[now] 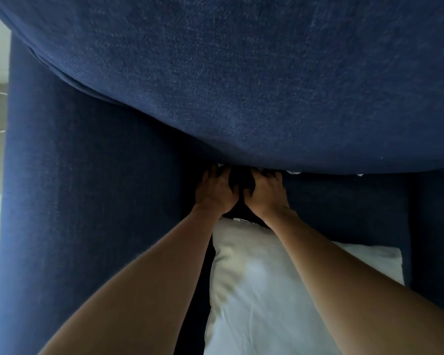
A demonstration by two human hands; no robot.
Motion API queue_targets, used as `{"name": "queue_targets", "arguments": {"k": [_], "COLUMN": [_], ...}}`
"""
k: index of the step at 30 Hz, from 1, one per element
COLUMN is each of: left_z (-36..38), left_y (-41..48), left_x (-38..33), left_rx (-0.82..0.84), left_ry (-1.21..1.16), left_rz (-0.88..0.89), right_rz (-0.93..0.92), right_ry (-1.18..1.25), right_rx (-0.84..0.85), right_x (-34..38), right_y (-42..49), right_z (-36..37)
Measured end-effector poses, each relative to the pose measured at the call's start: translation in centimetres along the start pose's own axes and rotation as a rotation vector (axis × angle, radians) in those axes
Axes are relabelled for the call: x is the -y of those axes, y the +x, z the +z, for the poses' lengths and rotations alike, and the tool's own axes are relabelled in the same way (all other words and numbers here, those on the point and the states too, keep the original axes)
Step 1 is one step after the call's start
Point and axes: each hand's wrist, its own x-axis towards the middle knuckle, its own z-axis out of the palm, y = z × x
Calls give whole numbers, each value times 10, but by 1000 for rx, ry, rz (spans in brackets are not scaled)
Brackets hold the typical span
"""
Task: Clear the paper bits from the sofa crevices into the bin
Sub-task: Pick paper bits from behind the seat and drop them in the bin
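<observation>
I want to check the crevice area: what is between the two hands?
In the head view, a dark gap lies between the left hand and the right hand, below the blue back cushion. No paper shows there; it is too shadowed to be sure.

A dark blue sofa [87,201] is filling my view, its big back cushion [241,85] bulging over the seat. A white pillow [262,290] is lying on the seat, and white paper bits [293,172] are peeking from the crevice.
</observation>
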Motion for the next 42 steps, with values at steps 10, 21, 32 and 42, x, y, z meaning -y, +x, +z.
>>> {"name": "queue_targets", "arguments": {"k": [10, 21, 32, 42], "left_z": [-14, -44, -108, -111], "left_y": [-22, -109, -222, -276], "left_x": [-6, -29, -78, -29], "left_rx": [-146, -449, -618, -695], "left_ry": [-1, -313, -390, -491], "left_rz": [14, 110, 134, 67], "right_rz": [-110, -108, -227, -297], "right_ry": [78, 111, 122, 66], "right_rx": [-98, -241, -374, -403], "right_x": [-2, 12, 22, 64], "right_y": [-13, -72, -175, -229], "right_z": [-17, -71, -171, -158]}}
